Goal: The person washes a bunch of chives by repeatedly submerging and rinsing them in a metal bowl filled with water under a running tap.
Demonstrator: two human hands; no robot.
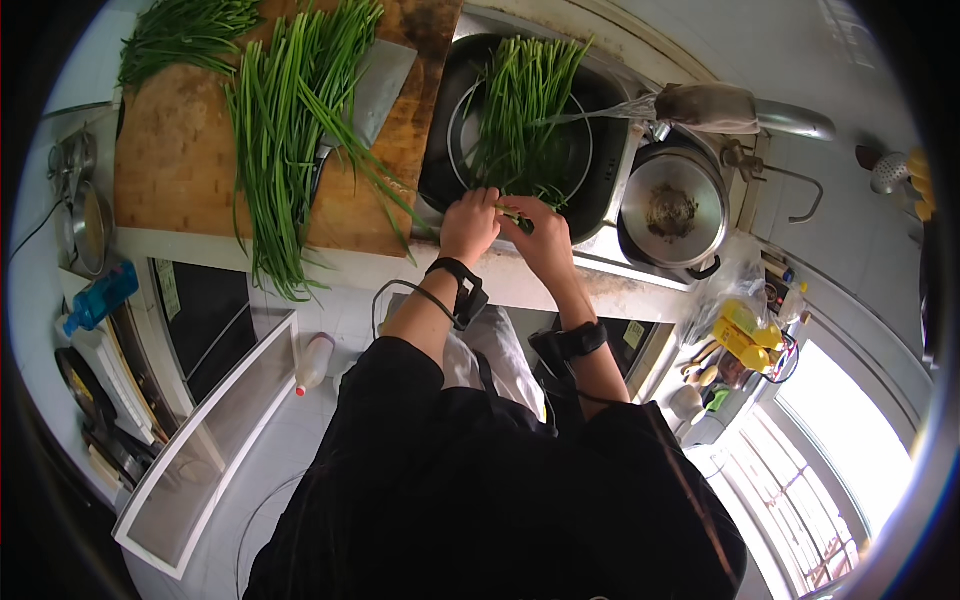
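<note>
Over the front edge of the sink (616,191), my left hand (471,221) and my right hand (544,232) meet with their fingers pinched on a thin green garlic chive stem (510,211). Long chive leaves (386,196) trail left of my left wrist across the board; whether they join the stem in my fingers is hidden. Just beyond my hands, a bunch of garlic chives (525,97) lies in a round basin (449,139) inside the sink. Water (600,114) runs from the faucet onto these chives.
On the wooden cutting board (172,150) lie a large chive bundle (274,142), a second bunch (187,37) and a cleaver (386,86). A cloth (705,107) wraps the faucet (795,120). Right of the sink stands a metal pot (675,214) with dark residue. A bottle (315,361) stands below.
</note>
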